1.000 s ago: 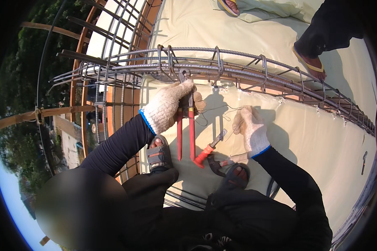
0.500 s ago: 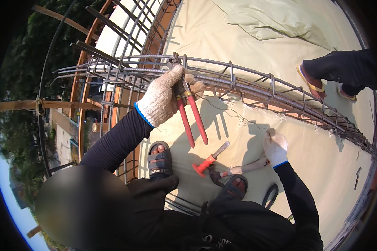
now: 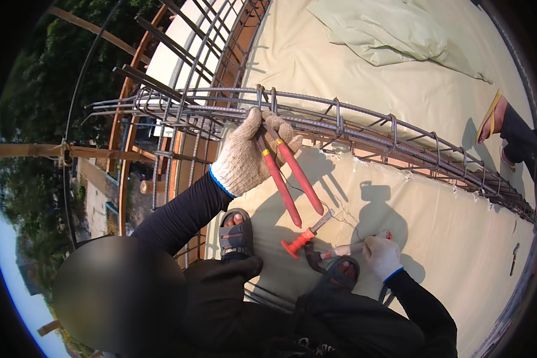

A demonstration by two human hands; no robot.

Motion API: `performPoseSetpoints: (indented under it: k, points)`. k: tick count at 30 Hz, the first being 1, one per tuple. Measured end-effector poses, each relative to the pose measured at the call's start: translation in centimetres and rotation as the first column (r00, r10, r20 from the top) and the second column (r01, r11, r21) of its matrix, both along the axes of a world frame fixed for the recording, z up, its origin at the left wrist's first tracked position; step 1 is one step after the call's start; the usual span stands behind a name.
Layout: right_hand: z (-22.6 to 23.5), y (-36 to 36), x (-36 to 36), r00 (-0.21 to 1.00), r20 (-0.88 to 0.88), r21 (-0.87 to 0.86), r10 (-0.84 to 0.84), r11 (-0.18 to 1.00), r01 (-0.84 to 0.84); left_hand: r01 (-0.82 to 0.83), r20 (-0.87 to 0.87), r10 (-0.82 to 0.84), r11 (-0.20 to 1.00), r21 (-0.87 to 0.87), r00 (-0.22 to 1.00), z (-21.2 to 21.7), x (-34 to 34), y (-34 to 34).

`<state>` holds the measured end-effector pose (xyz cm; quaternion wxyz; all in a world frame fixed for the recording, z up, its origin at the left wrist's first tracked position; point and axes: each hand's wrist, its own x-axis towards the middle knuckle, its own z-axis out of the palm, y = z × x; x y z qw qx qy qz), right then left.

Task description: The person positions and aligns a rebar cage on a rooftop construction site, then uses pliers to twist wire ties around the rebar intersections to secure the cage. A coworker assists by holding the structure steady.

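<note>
My left hand (image 3: 247, 149), in a white knit glove, is closed around a pair of pliers (image 3: 292, 182) with long red handles. Its jaws are mostly hidden by the glove, beside the rebar cage (image 3: 316, 122). A thin tie wire (image 3: 346, 219) curves from near that hand toward my gloved right hand (image 3: 383, 256). The right fingers are closed, seemingly pinching the wire's end. Below it in view lies a hammer (image 3: 340, 252) with a dark head and pale handle; whether the hand touches it I cannot tell. A chisel (image 3: 301, 240) with a red guarded grip lies close by.
Pale sheeting (image 3: 459, 256) covers the surface under my sandalled feet. At the right edge is another person's foot (image 3: 496, 119) in a flip-flop. Folded sheeting (image 3: 400, 36) lies beyond the cage. Upright bars and wooden poles (image 3: 125, 173) border a drop at left. A small tool (image 3: 514, 259) lies far right.
My right hand has come down and nearer to me, over the hammer handle, with the wire slackening. The pliers' handles have swung slightly rightward. The other person's feet have shifted to the right.
</note>
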<state>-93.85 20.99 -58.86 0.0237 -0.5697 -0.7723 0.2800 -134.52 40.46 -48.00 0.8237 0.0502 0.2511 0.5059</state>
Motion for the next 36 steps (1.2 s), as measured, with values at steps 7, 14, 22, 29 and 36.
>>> performPoseSetpoints:
  k: [7,14,22,29,36]
  points:
    - [6.6,11.5,4.7,0.911,0.365,0.268,-0.194,0.959,0.096,0.482,-0.167,-0.473,0.876,0.016,0.865,-0.9,0.7,-2.2]
    - [7.1,9.0,-8.8,0.802,-0.596,-0.218,0.030,0.955,-0.199,0.482,-0.038,-0.481,0.870,0.107,0.876,-0.1,5.9,-3.5]
    - [6.4,8.6,-10.7,0.814,-0.579,-0.034,0.052,0.996,-0.087,0.301,-0.585,-0.326,0.943,-0.143,0.743,1.4,5.7,-3.9]
    - [8.5,9.8,-10.5,0.774,-0.579,-0.531,-0.256,0.839,-0.119,0.374,-0.490,-0.344,0.927,-0.038,0.801,-3.8,3.1,-3.8]
    - [16.6,12.3,-7.3,0.828,-0.557,0.077,-0.062,0.989,0.126,0.793,-0.983,0.010,0.589,0.153,0.183,-4.9,1.4,-4.5]
